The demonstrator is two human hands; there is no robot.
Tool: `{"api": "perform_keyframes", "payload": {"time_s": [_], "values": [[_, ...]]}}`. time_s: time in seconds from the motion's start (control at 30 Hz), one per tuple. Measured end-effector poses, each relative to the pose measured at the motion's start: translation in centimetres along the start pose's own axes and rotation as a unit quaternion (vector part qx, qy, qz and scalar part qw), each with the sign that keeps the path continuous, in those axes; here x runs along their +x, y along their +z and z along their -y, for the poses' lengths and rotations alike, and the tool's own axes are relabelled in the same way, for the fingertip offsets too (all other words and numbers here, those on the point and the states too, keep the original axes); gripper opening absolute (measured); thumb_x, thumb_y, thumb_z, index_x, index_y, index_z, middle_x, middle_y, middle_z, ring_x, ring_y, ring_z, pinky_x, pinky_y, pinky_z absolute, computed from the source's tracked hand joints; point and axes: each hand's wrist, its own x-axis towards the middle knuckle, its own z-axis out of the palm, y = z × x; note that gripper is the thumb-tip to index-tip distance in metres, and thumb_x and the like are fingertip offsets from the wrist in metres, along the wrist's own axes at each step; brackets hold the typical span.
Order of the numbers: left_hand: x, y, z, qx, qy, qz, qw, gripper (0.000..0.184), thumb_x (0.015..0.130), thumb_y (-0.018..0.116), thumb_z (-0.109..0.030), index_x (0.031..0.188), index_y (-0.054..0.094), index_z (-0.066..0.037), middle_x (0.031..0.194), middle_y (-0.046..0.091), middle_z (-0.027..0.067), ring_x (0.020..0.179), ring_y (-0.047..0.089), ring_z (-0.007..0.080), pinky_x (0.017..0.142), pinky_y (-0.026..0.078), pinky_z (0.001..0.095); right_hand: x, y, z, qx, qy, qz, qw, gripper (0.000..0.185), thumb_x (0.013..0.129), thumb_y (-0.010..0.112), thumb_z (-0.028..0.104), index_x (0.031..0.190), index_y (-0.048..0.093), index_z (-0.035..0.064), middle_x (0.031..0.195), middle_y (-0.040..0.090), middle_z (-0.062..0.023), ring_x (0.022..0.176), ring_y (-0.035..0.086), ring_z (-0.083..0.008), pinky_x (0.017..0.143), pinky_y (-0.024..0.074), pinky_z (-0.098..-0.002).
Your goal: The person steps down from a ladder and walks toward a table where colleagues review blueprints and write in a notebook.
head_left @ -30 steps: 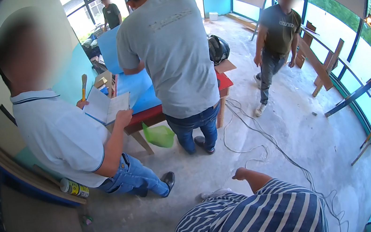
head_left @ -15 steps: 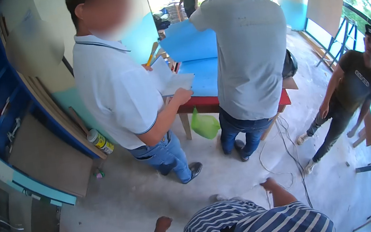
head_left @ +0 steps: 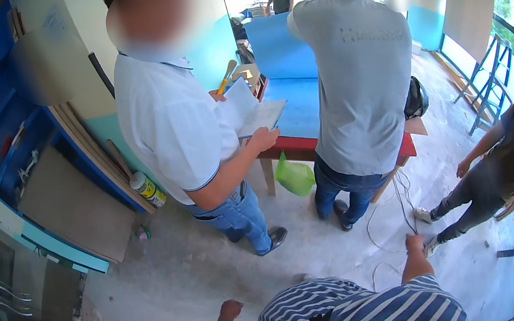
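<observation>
My left hand (head_left: 230, 309) hangs low at the front left of my striped shirt (head_left: 350, 311). Its fingers are curled in, and nothing shows in them. My right hand (head_left: 415, 243) is stretched forward on the right, its fingers closed. What it holds, if anything, is hidden. Just beyond it, grey cords (head_left: 406, 205) run along the floor; whether the hand touches them I cannot tell.
A person in a white polo shirt (head_left: 166, 121) holds an open notebook (head_left: 264, 119). Another in grey (head_left: 364, 80) stands at a red-edged table (head_left: 297, 144) with blue sheets (head_left: 288, 100). A third person (head_left: 505, 152) is at right, near a stepladder (head_left: 489, 85).
My right hand has moved right and slightly forward, towards the cords. My left hand has barely shifted. The view has swung slightly left, and the person at right has come nearer the edge.
</observation>
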Motion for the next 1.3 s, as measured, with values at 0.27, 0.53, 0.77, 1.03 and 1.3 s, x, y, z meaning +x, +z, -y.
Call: {"api": "perform_keyframes", "payload": {"time_s": [0.27,0.53,0.77,1.03,1.3], "values": [[0.5,0.5,0.6,0.028,0.104,-0.09,0.99,0.031,0.077,0.049,-0.033,0.068,0.062,-0.007,0.059,0.059,0.0067,0.05,0.057,0.0185,0.053,0.046,0.0335,-6.7,-0.6,10.9,0.24,0.025,0.368,0.898,0.053,0.078,0.058,0.041,0.104,0.048,-0.004,0.093,0.057,-0.0163,0.081,0.06,-0.0309,0.054,0.0499,-0.0454],[-2.7,0.2,-0.3,0.126,0.03,0.006,0.992,0.032,0.082,0.042,-0.031,0.088,0.064,-0.009,0.094,0.061,0.0132,0.089,0.057,0.0305,0.081,0.044,0.0397,-4.1,0.1,14.9,0.159,-0.062,0.357,0.918,0.049,0.076,0.057,0.045,0.085,0.056,-0.004,0.078,0.059,-0.0145,0.071,0.061,-0.0262,0.051,0.0513,-0.0408],[-1.9,2.4,2.3,0.007,-0.004,0.0,1.0,0.028,0.083,0.042,-0.03,0.085,0.062,-0.009,0.08,0.06,0.01,0.073,0.058,0.0263,0.066,0.045,0.0408,-3.2,0.7,17.0,0.151,-0.11,0.349,0.918,0.052,0.077,0.054,0.048,0.07,0.056,-0.0032,0.073,0.06,-0.0159,0.066,0.061,-0.0271,0.052,0.0516,-0.041],[-2.8,3.5,3.8,0.126,0.12,-0.087,0.981,0.02,0.079,0.05,-0.024,0.079,0.061,-0.007,0.064,0.059,0.0072,0.06,0.06,0.0192,0.058,0.048,0.0342,-2.9,4.4,16.5,0.076,-0.227,0.31,0.92,0.054,0.078,0.048,0.053,0.074,0.061,0.0005,0.075,0.062,-0.0136,0.073,0.061,-0.0278,0.065,0.0476,-0.0386],[-3.9,1.6,1.9,0.261,0.163,-0.064,0.949,0.016,0.065,0.06,-0.014,0.08,0.059,-0.009,0.08,0.059,0.011,0.08,0.058,0.028,0.065,0.048,0.0395,-5.4,0.7,17.8,0.078,-0.115,0.372,0.918,0.055,0.08,0.05,0.049,0.095,0.056,-0.0039,0.087,0.062,-0.016,0.073,0.061,-0.029,0.056,0.0514,-0.0386]]}}
